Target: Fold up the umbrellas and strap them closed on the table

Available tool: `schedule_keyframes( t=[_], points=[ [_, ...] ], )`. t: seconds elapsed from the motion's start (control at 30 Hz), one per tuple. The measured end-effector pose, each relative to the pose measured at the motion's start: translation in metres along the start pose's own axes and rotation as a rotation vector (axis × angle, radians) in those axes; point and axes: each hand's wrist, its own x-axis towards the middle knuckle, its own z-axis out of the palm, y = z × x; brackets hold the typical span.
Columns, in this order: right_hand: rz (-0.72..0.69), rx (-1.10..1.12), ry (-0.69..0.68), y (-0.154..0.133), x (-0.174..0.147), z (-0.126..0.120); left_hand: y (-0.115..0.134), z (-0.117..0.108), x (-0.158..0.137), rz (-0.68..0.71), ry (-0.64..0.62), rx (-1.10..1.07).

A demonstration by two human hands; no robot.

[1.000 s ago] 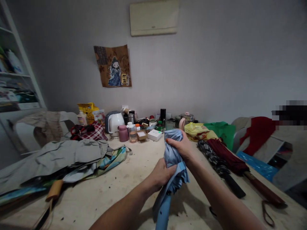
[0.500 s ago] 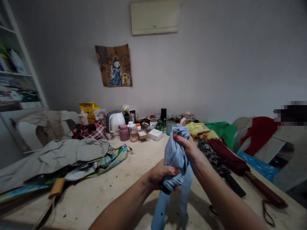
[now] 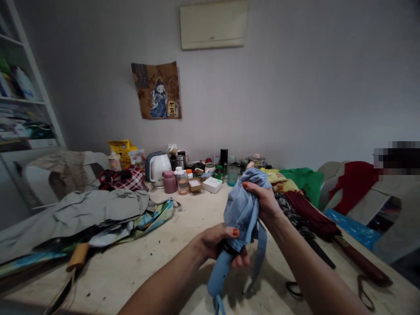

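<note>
A light blue folding umbrella (image 3: 241, 210), its canopy gathered in loose folds, is held tilted above the table. My left hand (image 3: 219, 243) wraps round its lower end, where the canopy meets the handle (image 3: 219, 273), with the thumb on the cloth. Higher up, my right hand (image 3: 264, 199) grips the folded canopy near its top, thumb across the front. A blue strap (image 3: 259, 253) hangs loose from the canopy on the right. A thin cord trails from the handle's end. The fingers behind the cloth are partly hidden.
Left lies an unfurled grey umbrella (image 3: 111, 208) with a wooden handle (image 3: 78, 257). A black patterned umbrella (image 3: 292, 214) and a dark red one (image 3: 305, 212) lie right. Along the back stand a kettle (image 3: 159, 168), jars and a white box (image 3: 212, 185).
The umbrella's top has moved right and tilted further, together with my right hand. Its handle end has risen into view, and the strap has swung out to the right.
</note>
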Motion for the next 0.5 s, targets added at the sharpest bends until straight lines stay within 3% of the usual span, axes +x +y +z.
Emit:
schedule_keyframes(
  t=[0.07,0.17,0.27,0.37,0.43,0.5],
  points=[
    [-0.042,0.022,-0.035,-0.004,0.002,-0.002,0.001,0.004,0.0,0.001,0.086,0.009],
    [-0.116,0.021,-0.031,-0.001,0.002,-0.002,0.008,0.022,-0.001,0.089,0.325,0.06],
    [-0.177,-0.044,0.128,0.012,-0.001,0.003,0.013,0.033,0.001,0.181,0.539,0.226],
    [-0.115,-0.101,0.282,0.028,-0.008,0.012,0.013,0.031,0.004,0.206,0.788,0.515],
    [-0.06,-0.113,0.311,0.034,-0.011,0.016,0.012,0.027,0.005,0.304,0.928,0.731],
    [-0.048,-0.125,0.294,0.034,-0.011,0.016,0.012,0.021,0.004,0.37,0.959,0.799]
  ],
)
